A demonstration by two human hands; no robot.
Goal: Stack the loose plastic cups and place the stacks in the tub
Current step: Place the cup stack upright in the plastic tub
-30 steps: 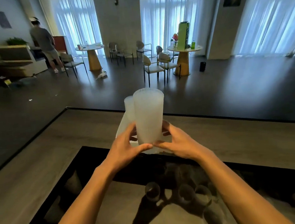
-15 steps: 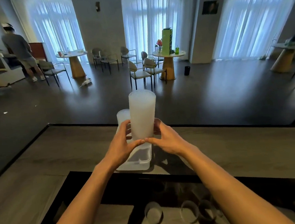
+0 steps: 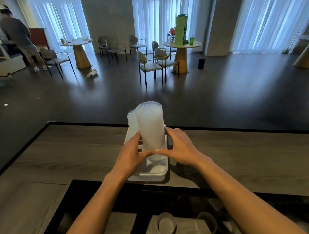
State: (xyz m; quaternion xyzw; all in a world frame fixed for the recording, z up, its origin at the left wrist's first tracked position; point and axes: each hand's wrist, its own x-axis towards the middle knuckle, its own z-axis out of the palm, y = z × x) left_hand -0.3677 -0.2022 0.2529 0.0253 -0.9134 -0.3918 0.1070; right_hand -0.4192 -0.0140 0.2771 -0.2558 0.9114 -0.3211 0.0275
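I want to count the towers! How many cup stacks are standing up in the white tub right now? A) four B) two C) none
B: both hands, left and right, hold the tall cup stack low in the white tub, and a second cup stack stands just behind it, on its left.

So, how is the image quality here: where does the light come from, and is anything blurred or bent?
Head view: daylight through the curtained windows backlights the room; the person at far left is blurred; the wide lens bows the table edge; the cup stack and both hands look fairly sharp.
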